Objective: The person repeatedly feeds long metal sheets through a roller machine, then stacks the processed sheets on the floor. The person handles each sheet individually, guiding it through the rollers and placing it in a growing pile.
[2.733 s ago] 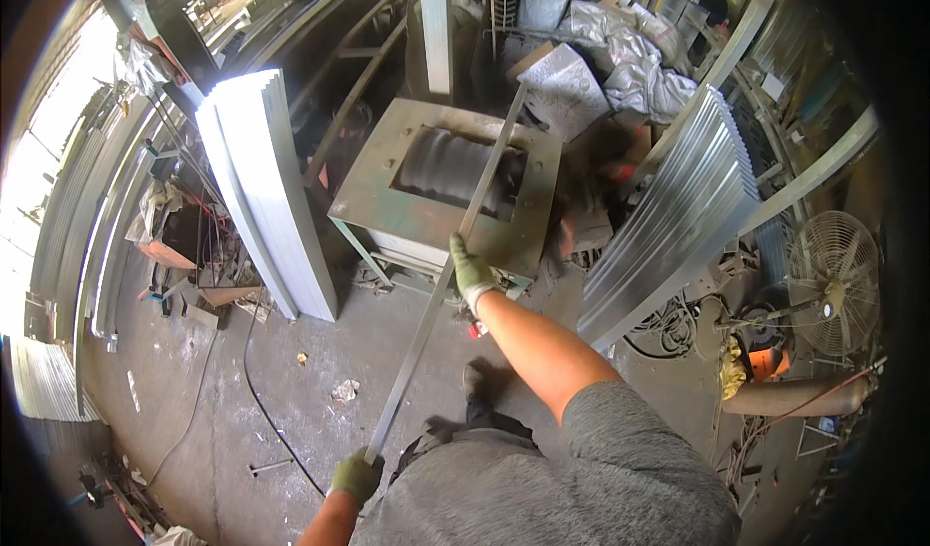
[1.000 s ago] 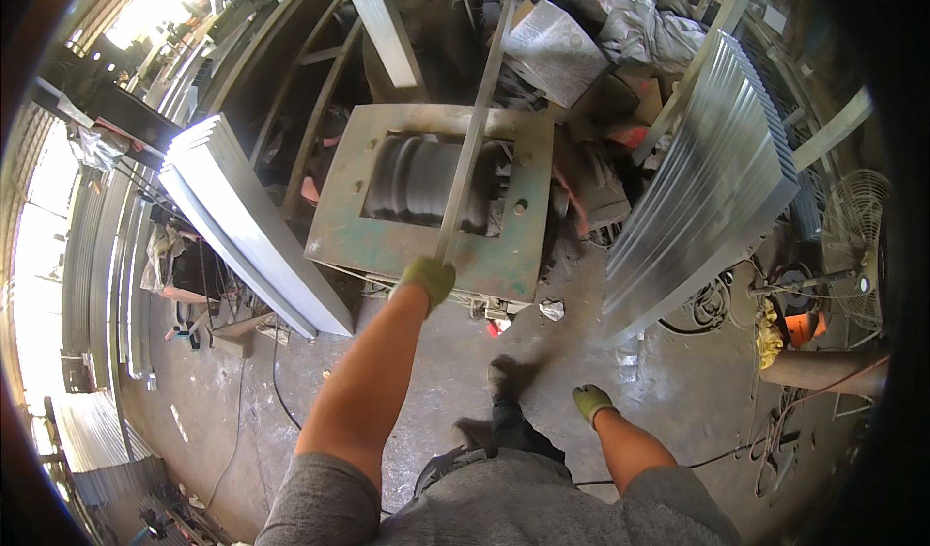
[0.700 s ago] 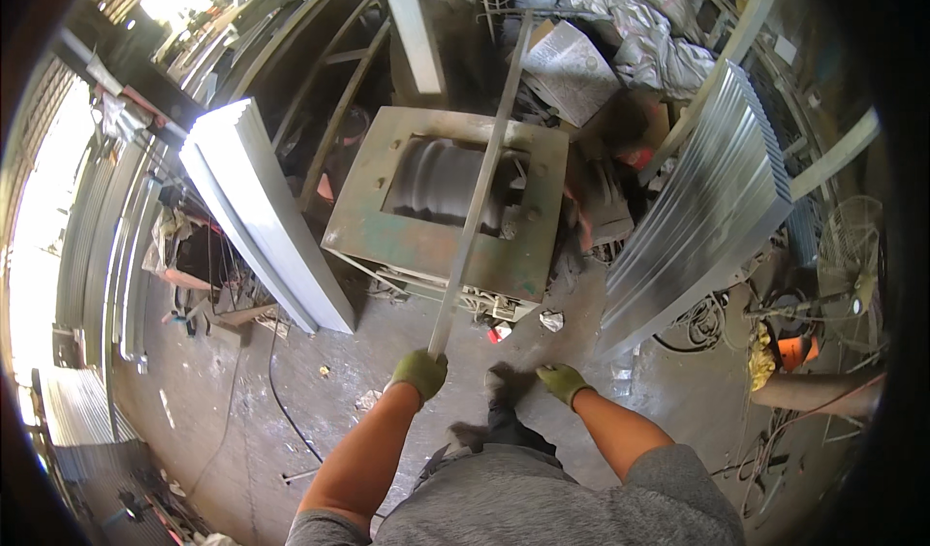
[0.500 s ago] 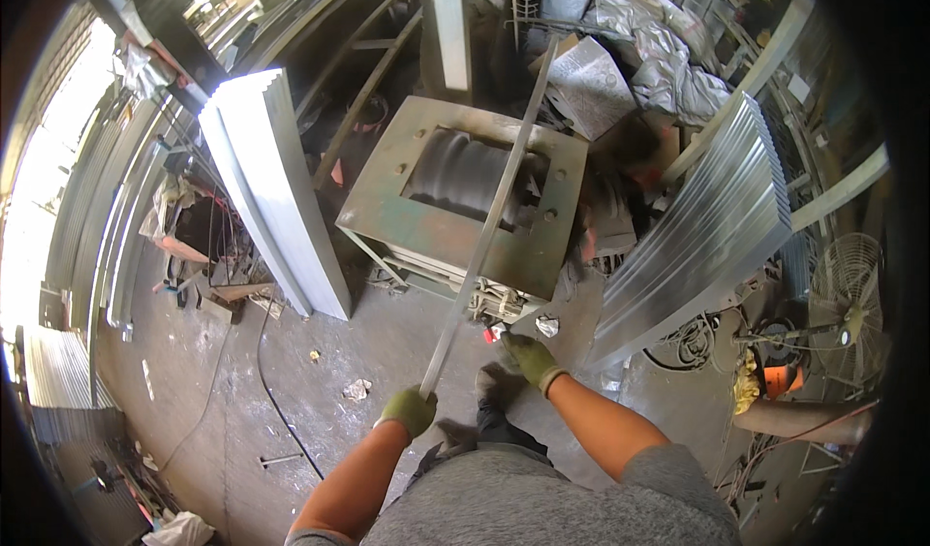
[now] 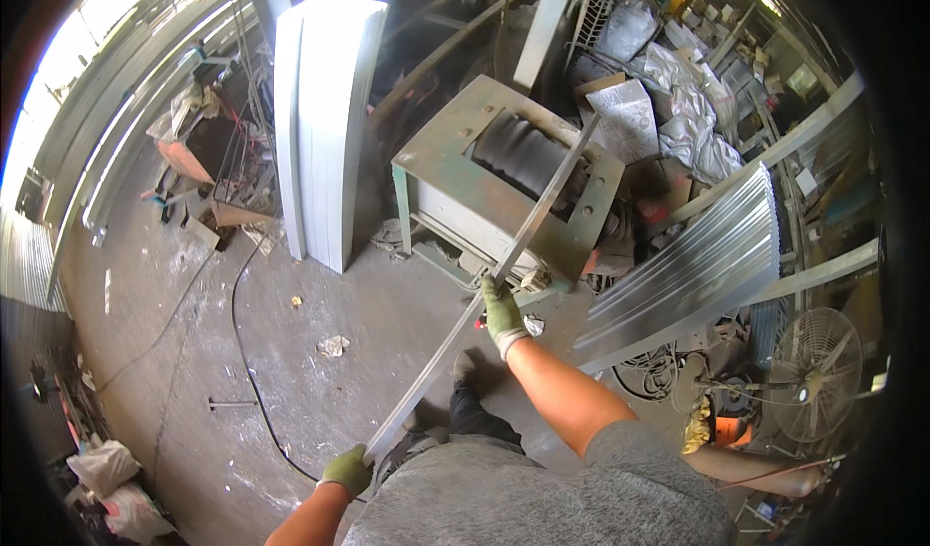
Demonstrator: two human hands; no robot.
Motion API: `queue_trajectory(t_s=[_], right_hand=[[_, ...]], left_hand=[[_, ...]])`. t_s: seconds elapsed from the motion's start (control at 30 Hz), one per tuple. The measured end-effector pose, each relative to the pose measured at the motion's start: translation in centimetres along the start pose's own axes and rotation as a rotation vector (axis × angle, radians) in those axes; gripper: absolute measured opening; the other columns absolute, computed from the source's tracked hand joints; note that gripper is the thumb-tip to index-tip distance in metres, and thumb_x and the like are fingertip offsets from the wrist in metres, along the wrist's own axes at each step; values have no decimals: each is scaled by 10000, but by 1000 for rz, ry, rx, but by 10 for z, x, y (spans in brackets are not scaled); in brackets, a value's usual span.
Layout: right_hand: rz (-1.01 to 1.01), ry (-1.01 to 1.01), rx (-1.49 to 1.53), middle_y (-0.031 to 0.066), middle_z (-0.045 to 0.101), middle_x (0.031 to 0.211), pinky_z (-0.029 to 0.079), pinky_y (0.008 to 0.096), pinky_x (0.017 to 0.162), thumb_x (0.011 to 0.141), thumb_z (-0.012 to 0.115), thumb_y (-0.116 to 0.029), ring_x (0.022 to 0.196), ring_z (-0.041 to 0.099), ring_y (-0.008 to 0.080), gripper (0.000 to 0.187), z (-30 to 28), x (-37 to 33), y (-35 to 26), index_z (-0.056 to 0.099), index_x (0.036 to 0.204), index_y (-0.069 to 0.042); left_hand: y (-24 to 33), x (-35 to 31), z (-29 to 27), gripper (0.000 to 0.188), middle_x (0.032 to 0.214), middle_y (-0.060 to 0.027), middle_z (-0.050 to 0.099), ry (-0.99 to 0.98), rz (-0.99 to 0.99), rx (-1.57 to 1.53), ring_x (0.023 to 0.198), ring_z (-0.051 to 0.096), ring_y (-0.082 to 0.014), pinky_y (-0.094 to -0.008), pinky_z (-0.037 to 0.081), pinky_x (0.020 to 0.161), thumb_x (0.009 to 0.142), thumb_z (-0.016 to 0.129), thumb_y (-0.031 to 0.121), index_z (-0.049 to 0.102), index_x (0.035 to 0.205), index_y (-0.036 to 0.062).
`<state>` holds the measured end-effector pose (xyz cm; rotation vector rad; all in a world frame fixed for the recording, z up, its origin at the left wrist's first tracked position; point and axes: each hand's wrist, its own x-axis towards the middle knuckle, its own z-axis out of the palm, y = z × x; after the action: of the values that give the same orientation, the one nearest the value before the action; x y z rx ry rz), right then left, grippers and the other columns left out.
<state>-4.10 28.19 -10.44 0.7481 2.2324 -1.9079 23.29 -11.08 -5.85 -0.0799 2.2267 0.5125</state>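
A long, thin metal strip [image 5: 426, 374] slants from beside my body up over a worn green-grey machine [image 5: 446, 124]. My left hand [image 5: 347, 470], in a green glove, is closed round its near end. Farther along, just in front of the machine, my right hand [image 5: 504, 318], also gloved, is closed on the strip. The strip's far part lies across the machine's top opening, over a dark ridged drum [image 5: 528, 154]; whether it touches the drum I cannot tell. A small red part [image 5: 480, 322] shows beside my right hand, below the machine's front edge.
Bright metal profiles [image 5: 315, 139] stand left of the machine; a stack of ribbed profiles [image 5: 688, 255] leans at the right. A black cable [image 5: 235, 328] crosses the floor at left. A caged fan [image 5: 812, 372] stands at right, and silvery sacks [image 5: 688, 110] lie behind.
My left hand has drawn the strip's near end down and to the left. My right hand, off the strip before, has moved up and taken hold of it. The view has turned.
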Motion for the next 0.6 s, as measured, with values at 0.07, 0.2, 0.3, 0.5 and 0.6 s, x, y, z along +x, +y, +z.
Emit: queue_trajectory(t_s=[0.07, 0.2, 0.3, 0.5, 0.6], right_hand=[[-45, -28, -59, 163, 707, 1384, 511, 400, 1075, 1134, 545, -565, 1220, 660, 284, 690, 17, -23, 20, 535, 1539, -6], [-100, -60, -184, 186, 709, 1360, 523, 416, 1080, 1138, 547, -534, 1248, 664, 322, 654, 37, -80, 49, 536, 1516, 0], [1, -143, -149, 165, 754, 1136, 548, 479, 976, 1121, 577, -541, 1049, 709, 364, 591, 52, -122, 61, 601, 1347, 4], [-19, -256, -250, 251, 693, 1389, 521, 485, 1070, 1060, 700, -428, 1301, 665, 422, 669, 63, -146, 63, 467, 1539, -23], [-181, -136, -293, 320, 564, 1548, 459, 492, 1185, 999, 768, -400, 1420, 569, 470, 891, 58, -123, 51, 327, 1651, 18]], left_hand=[[-30, -14, 13, 269, 1122, -249, 773, -8, 6, -6, 1057, 734, -496, -584, 580, 893, 1006, 646, 316, 630, 1183, 114], [-89, -41, 50, 275, 1119, -242, 765, 44, -9, 18, 1018, 737, -506, -601, 584, 883, 999, 651, 319, 618, 1189, 123], [-131, -58, 79, 281, 1114, -239, 761, 100, -54, -2, 1007, 737, -509, -617, 585, 865, 1001, 650, 331, 603, 1191, 131], [-218, -58, 134, 358, 1187, -222, 770, 86, -9, -22, 1013, 742, -506, -622, 575, 799, 1045, 635, 435, 607, 1315, 201], [-218, -32, 133, 316, 1219, -199, 771, 45, 24, -296, 1167, 711, -456, -539, 568, 921, 999, 700, 334, 707, 1269, 171]])
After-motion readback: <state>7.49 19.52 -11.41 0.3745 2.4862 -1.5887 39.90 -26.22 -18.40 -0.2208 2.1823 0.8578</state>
